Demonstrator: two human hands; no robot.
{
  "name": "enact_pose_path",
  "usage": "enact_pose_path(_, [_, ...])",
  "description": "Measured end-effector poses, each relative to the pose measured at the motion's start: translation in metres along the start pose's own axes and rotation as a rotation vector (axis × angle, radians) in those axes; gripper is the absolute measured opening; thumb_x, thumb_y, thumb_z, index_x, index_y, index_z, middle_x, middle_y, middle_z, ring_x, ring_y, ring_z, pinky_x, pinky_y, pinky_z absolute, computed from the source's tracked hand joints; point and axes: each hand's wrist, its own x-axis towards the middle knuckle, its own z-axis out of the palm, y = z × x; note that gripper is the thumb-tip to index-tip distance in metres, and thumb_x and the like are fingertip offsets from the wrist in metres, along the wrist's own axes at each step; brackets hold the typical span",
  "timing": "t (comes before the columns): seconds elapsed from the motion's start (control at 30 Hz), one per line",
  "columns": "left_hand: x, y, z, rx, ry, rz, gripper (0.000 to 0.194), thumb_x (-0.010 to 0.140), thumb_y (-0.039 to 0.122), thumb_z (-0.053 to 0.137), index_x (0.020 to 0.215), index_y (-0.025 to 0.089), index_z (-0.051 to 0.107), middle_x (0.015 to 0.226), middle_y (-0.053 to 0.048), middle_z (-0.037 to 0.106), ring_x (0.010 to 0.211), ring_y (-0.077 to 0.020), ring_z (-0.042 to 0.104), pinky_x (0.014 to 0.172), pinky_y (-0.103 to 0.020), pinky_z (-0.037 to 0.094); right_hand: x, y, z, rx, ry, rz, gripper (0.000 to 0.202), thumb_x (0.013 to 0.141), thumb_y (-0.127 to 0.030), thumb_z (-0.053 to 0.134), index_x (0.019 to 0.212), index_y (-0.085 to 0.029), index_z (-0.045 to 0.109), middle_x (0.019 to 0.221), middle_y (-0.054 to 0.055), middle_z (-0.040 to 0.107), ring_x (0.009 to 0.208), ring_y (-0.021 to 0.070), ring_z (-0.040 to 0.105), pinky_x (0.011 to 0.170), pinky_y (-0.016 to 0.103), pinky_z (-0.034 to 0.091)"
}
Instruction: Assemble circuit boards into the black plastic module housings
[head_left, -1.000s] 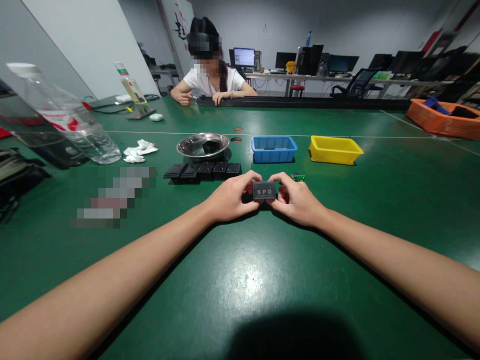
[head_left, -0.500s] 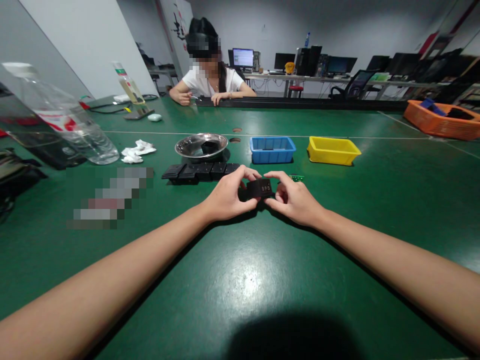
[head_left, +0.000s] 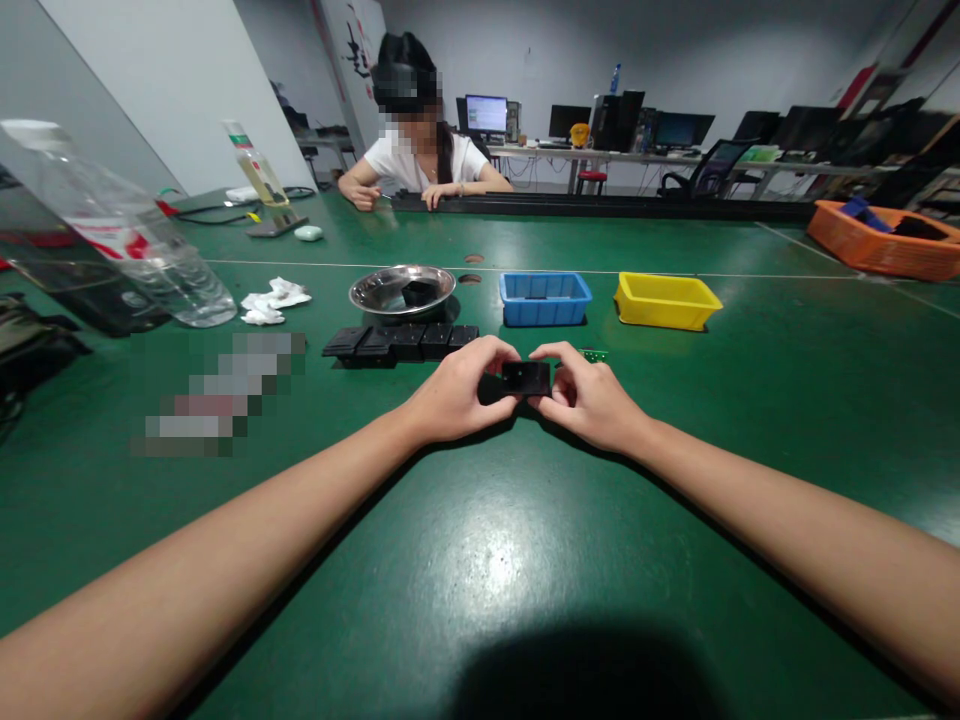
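Observation:
A small black plastic case (head_left: 526,378) is held just over the green table, one plain face with a tiny light dot turned toward me. My left hand (head_left: 469,388) pinches it from the left, thumb below and fingers above. From the right, my right hand (head_left: 589,395) closes on its other end in the same way. Behind my left hand lies a row of similar black cases (head_left: 401,343). Part of a green circuit board (head_left: 595,356) shows just beyond my right hand; the rest is hidden.
A steel bowl (head_left: 364,297) with a black piece inside, a blue bin (head_left: 546,312) and a yellow bin (head_left: 664,312) stand behind my hands. At left are a large water bottle (head_left: 150,250) and crumpled tissue (head_left: 274,300). A person (head_left: 420,165) sits across the table.
The black case has turned between my fingers: its face with pale lettering has gone out of sight and a plain face shows. My hands have stayed in nearly the same place.

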Motion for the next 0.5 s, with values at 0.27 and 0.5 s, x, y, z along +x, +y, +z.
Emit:
enact_pose_path(0.27, [0.0001,-0.0016,0.0000,0.031,0.002,0.046,0.026,0.084,0.026,0.067,0.107,0.016,0.060,0.095,-0.005,0.065,0.086,-0.0177,0.062,0.079,-0.029,0.051,-0.0002,0.0013,0.0001,0.010,0.023,-0.024,0.031,0.085,-0.025,0.065,0.115,-0.019,0.057,0.057,-0.010,0.052,0.049,0.0107,0.050,0.057,0.023,0.035])
enact_pose_path(0.5, [0.0002,-0.0031,-0.0009,0.054,-0.027,0.063,0.026,0.088,0.027,0.066,0.112,0.017,0.061,0.101,-0.007,0.065,0.094,-0.0200,0.062,0.086,-0.032,0.052,-0.0005,0.0000,-0.0012,0.035,0.026,-0.044,0.032,0.084,-0.025,0.065,0.115,-0.019,0.056,0.057,-0.011,0.050,0.048,0.0099,0.048,0.057,0.022,0.035])
